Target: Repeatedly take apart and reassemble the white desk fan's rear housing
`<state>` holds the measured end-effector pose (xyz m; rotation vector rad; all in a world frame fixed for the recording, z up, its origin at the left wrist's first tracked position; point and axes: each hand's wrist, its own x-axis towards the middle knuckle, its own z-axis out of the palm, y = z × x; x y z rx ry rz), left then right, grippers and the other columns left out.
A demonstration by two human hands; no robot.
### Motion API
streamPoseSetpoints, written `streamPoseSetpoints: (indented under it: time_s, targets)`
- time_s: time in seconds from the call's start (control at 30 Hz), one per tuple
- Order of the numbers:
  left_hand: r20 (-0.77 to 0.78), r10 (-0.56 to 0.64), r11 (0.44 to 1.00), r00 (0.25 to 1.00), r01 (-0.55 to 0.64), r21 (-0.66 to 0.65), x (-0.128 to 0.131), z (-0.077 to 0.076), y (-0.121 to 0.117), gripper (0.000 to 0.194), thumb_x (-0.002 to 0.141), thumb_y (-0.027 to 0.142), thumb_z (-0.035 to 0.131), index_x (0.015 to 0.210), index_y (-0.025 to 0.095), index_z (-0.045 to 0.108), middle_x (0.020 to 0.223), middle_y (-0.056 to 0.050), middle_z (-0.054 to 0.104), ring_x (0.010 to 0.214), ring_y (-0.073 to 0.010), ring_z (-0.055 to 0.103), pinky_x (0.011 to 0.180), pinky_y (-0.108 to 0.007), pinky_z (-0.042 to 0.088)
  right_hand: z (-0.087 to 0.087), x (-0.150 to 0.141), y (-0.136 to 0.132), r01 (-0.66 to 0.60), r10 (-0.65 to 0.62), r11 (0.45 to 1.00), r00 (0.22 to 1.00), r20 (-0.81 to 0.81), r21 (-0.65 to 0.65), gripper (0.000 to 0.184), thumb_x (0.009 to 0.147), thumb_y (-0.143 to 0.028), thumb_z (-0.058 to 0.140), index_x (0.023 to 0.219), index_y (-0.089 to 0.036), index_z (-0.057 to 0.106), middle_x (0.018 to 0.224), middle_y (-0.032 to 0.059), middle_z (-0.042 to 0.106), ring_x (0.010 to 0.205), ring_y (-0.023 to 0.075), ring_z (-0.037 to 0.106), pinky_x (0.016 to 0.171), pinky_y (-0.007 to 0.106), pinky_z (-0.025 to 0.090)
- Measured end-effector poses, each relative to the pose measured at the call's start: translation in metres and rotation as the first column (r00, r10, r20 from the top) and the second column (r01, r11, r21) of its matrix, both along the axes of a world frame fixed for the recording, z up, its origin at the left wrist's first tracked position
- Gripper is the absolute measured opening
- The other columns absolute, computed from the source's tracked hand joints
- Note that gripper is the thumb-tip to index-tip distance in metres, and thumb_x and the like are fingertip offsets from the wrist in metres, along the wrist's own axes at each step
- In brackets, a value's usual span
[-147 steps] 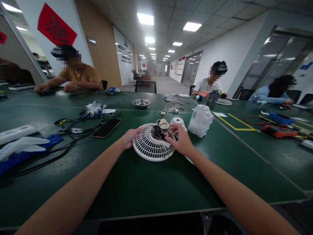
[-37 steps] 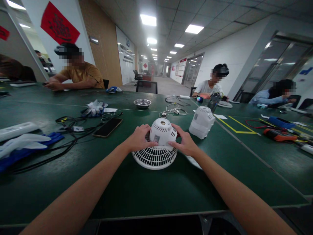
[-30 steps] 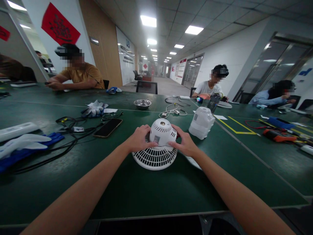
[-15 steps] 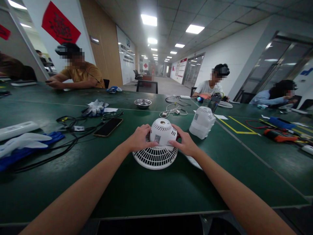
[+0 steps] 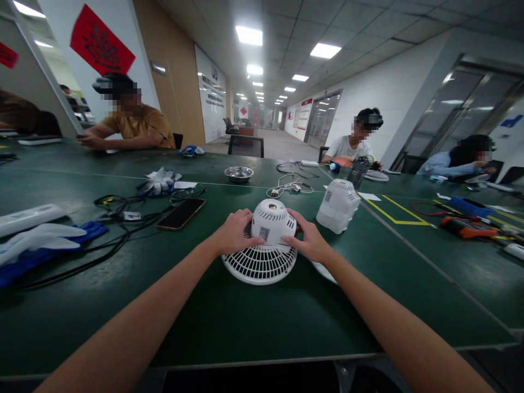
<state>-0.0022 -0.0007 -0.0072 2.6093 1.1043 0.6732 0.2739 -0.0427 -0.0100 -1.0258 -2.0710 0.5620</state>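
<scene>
Table (image 5: 262,327) here is green, with a white fan grille (image 5: 260,268) on it. Taller white housing (image 5: 338,206) stands at the grille's 2 o'clock, can't tell what's inside. Round vented cover (image 5: 273,221) sits over the grille, left hand (image 5: 235,233) clasping it at 9 o'clock, right hand (image 5: 311,240) at 3. Steel bowl (image 5: 239,179) is roughly 11 o'clock from the cover, contents too small to make out.

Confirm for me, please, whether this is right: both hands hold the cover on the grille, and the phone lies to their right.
Only the phone's side is wrong: the left hand and right hand hold the cover on the grille, but the head view shows the phone lying to their left.
</scene>
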Motion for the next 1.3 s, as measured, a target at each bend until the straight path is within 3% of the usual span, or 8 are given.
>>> streamPoseSetpoints:
  time_s: [1.3]
  targets:
    - [0.003,-0.01,1.0,1.0,0.01,-0.003,0.0016,0.002,-0.0024,0.064,0.082,0.068,0.059,0.124,0.02,0.061,0.119,-0.011,0.062,0.104,-0.0295,0.055,0.09,-0.047,0.042,-0.0026,-0.0083,-0.002,0.076,-0.076,0.997,0.997,0.001,0.018,0.082,0.08,-0.04,0.077,0.15,-0.025,0.036,0.135,0.0136,0.061,0.12,0.0318,0.062,0.097,0.052,0.054]
